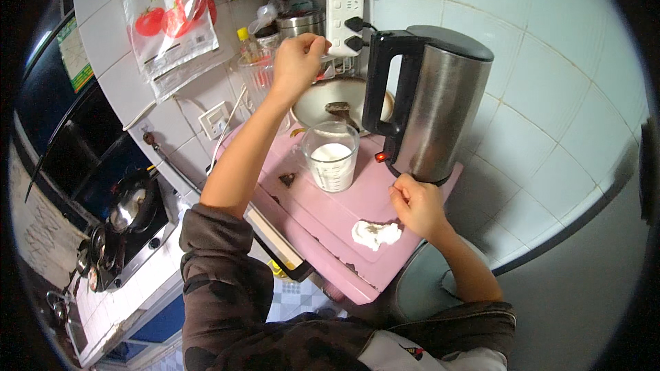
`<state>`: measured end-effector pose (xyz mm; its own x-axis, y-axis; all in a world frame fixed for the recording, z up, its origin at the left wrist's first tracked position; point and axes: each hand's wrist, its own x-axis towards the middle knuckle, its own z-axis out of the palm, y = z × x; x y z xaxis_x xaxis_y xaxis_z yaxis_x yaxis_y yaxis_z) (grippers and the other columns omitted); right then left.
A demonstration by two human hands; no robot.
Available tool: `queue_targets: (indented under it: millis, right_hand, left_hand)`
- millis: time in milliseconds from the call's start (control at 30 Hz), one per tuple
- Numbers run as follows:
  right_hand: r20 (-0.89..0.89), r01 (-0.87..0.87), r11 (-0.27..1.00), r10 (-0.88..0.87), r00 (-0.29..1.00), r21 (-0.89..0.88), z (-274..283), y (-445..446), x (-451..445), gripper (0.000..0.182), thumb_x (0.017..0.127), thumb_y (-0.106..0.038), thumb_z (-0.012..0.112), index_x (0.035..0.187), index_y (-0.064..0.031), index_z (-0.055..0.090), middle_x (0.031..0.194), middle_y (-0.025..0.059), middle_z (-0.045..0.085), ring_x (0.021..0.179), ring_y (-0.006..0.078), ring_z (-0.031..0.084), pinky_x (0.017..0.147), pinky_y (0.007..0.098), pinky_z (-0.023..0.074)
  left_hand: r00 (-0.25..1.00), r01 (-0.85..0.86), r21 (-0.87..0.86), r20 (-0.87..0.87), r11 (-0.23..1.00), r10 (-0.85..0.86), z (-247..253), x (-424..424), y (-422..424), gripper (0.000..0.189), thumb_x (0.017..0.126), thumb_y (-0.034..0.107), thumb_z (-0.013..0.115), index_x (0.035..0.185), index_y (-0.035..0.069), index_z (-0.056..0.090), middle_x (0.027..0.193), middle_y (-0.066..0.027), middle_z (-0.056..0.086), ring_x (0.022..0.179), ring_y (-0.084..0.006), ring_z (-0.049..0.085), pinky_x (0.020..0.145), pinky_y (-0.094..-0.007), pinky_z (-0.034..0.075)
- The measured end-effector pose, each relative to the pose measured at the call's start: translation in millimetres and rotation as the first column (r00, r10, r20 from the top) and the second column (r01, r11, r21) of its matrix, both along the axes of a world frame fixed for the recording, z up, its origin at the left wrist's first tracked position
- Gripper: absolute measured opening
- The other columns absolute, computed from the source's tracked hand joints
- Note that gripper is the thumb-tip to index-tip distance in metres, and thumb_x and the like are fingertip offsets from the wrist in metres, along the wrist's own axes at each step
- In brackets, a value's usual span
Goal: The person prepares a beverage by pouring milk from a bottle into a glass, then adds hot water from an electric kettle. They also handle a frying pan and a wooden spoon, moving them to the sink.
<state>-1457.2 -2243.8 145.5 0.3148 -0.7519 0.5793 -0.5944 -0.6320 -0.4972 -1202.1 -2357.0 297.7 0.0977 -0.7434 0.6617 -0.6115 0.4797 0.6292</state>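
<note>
My left hand (pixel 301 64) is raised beside a white power strip (pixel 344 20), fingertips pinched together; whether something small is between them cannot be told. My right hand (pixel 420 206), fingers curled, is close to the base of a steel electric kettle (pixel 448 108) whose red light is lit. A clear measuring cup (pixel 331 157) with white contents stands on the pink tabletop (pixel 309 216). A crumpled white tissue (pixel 376 234) lies left of my right hand. Two black plugs sit in the power strip.
Behind the cup are a pan (pixel 319 98) with a dark-handled brush or similar tool, and a clear plastic container (pixel 258 77). A plastic bag (pixel 172 26) hangs on the left wall. A wok (pixel 131 206) stands on the stove at far left. Wall tiles border the kettle.
</note>
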Motion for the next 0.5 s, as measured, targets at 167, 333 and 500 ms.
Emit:
queue_targets:
  millis: [167, 333, 500]
  right_hand:
    - [-0.007, 0.004, 1.000, -0.003, 1.000, 0.028, -6, -4, -7, 0.014, 0.081, -0.017, 0.060, 0.074, -0.0065, 0.053, 0.059, 0.0132, 0.059, 0.054, 0.0332, 0.059, 0.050, 0.0434, 0.0440]
    - [-0.005, -0.011, 1.000, 0.012, 1.000, 0.016, -1, -1, -3, 0.014, 0.081, -0.016, 0.060, 0.073, -0.0062, 0.053, 0.056, 0.0113, 0.057, 0.051, 0.0303, 0.058, 0.048, 0.0404, 0.0434]
    - [0.171, -0.159, 0.964, 0.124, 0.977, 0.211, -1, -7, -2, 0.016, 0.081, -0.010, 0.061, 0.094, -0.0031, 0.057, 0.067, 0.0100, 0.060, 0.058, 0.0183, 0.059, 0.054, 0.0322, 0.0449]
  left_hand:
    - [0.930, 0.360, 0.098, -0.113, 0.928, -0.349, -44, 18, 59, 0.046, 0.089, 0.035, 0.057, 0.112, -0.005, 0.056, 0.103, -0.0145, 0.063, 0.096, -0.0195, 0.059, 0.084, -0.0315, 0.046]
    - [0.969, 0.242, 0.081, -0.078, 0.967, -0.236, -111, 33, 112, 0.064, 0.084, 0.031, 0.066, 0.131, -0.003, 0.038, 0.122, -0.0185, 0.053, 0.112, -0.0219, 0.051, 0.091, -0.0351, 0.043]
    - [0.938, 0.213, 0.206, -0.316, 0.955, -0.141, -137, 9, 150, 0.068, 0.079, 0.012, 0.070, 0.135, 0.005, 0.032, 0.106, -0.0110, 0.049, 0.095, -0.0202, 0.052, 0.087, -0.0345, 0.045]
